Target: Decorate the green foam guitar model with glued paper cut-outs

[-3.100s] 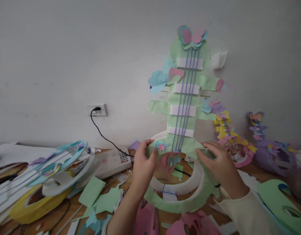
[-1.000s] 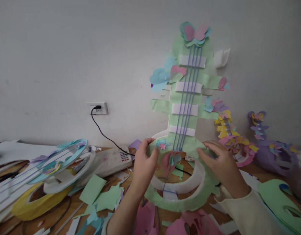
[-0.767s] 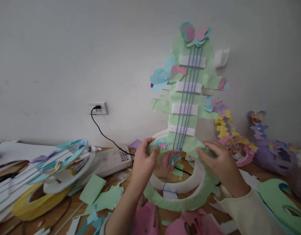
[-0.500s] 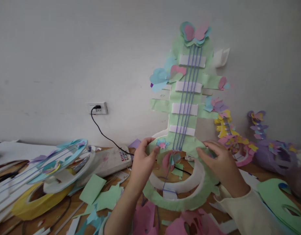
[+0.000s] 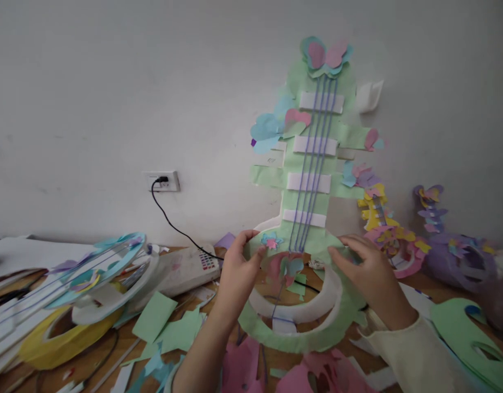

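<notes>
Between both hands [image 5: 240, 265] [image 5: 360, 267], a green paper guitar [image 5: 306, 201] (purple strings [image 5: 314, 164]).

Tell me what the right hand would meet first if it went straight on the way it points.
The green paper guitar: the right hand touches its body's edge. Further along that line, the purple strings seem to come next, though depth is unclear.

The toy guitar [image 5: 306, 202] looks like matt, creased paper, its strings [image 5: 310, 164] yarn; at seven o'clock the tabletop [image 5: 214, 308] looks wooden, the wall [image 5: 91, 109] at ten matt.
</notes>
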`<state>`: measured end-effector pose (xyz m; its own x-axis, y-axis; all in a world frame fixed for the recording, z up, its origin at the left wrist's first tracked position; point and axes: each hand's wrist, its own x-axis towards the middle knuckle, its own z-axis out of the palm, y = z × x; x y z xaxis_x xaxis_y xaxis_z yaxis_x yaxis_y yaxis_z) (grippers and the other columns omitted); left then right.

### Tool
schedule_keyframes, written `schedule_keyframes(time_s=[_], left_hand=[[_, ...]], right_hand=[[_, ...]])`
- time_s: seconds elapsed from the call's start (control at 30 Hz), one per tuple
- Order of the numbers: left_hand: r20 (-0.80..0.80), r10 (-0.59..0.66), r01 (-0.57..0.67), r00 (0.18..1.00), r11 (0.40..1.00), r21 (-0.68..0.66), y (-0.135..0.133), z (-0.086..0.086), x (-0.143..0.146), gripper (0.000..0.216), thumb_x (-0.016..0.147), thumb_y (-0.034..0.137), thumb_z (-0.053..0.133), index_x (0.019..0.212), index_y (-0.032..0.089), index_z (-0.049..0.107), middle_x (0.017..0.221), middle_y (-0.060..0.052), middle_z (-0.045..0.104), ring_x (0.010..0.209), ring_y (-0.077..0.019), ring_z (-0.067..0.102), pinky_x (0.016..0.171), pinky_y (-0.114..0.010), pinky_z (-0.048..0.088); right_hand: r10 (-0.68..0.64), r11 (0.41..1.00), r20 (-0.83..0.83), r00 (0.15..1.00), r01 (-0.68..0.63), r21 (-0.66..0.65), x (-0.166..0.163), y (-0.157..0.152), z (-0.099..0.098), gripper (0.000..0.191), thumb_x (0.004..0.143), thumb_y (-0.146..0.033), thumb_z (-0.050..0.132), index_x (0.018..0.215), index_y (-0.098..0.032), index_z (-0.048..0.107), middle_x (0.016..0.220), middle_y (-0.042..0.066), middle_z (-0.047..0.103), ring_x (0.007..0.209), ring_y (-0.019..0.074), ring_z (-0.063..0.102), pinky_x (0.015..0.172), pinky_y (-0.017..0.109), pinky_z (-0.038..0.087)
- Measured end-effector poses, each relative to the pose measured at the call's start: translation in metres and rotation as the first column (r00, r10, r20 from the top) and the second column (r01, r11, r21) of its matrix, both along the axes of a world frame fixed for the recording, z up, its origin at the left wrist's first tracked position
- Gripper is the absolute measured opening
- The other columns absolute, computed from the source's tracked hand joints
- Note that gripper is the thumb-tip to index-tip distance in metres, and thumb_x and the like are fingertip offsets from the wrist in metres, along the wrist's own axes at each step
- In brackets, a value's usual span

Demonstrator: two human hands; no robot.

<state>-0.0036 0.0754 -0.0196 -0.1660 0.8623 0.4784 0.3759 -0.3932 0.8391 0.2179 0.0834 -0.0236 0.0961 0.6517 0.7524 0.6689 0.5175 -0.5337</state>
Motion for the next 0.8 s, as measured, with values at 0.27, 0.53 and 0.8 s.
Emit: schedule_keyframes(time_s=[0.27, 0.53, 0.8], left_hand=[[-0.012, -0.032, 0.032, 0.999, 0.999, -0.028, -0.0018, 0.0037, -0.0031, 0.016, 0.073, 0.028, 0.056, 0.087, 0.022, 0.059, 0.083, -0.001, 0.066, 0.079, -0.0198, 0.06, 0.073, -0.029, 0.045], [0.002, -0.054, 0.054, 0.999, 0.998, -0.026, 0.0002, 0.0021, -0.0045, 0.017, 0.073, 0.03, 0.059, 0.087, 0.021, 0.059, 0.084, -0.001, 0.066, 0.079, -0.0194, 0.06, 0.073, -0.029, 0.045], [0.01, -0.076, 0.076, 0.997, 0.996, -0.045, -0.001, 0.0032, -0.0033, 0.016, 0.075, 0.032, 0.06, 0.087, 0.021, 0.058, 0.083, 0.001, 0.065, 0.078, -0.0174, 0.059, 0.071, -0.026, 0.044]], right_hand=[[-0.009, 1.0, 0.007, 1.0, 0.009, 0.017, 0.0013, 0.0011, -0.0025, 0.016, 0.072, -0.039, 0.055, 0.073, -0.023, 0.058, 0.078, 0.007, 0.065, 0.079, 0.0262, 0.059, 0.076, 0.042, 0.047], [-0.006, 1.0, 0.007, 1.0, 0.006, -0.004, 0.0008, 0.0005, -0.0013, 0.019, 0.073, -0.04, 0.054, 0.073, -0.021, 0.058, 0.078, 0.009, 0.065, 0.079, 0.0273, 0.058, 0.076, 0.043, 0.046], [-0.005, 1.0, 0.016, 1.0, 0.005, 0.016, 0.0013, 0.0013, -0.0028, 0.018, 0.073, -0.038, 0.054, 0.073, -0.021, 0.058, 0.078, 0.009, 0.065, 0.079, 0.0266, 0.059, 0.075, 0.04, 0.046]])
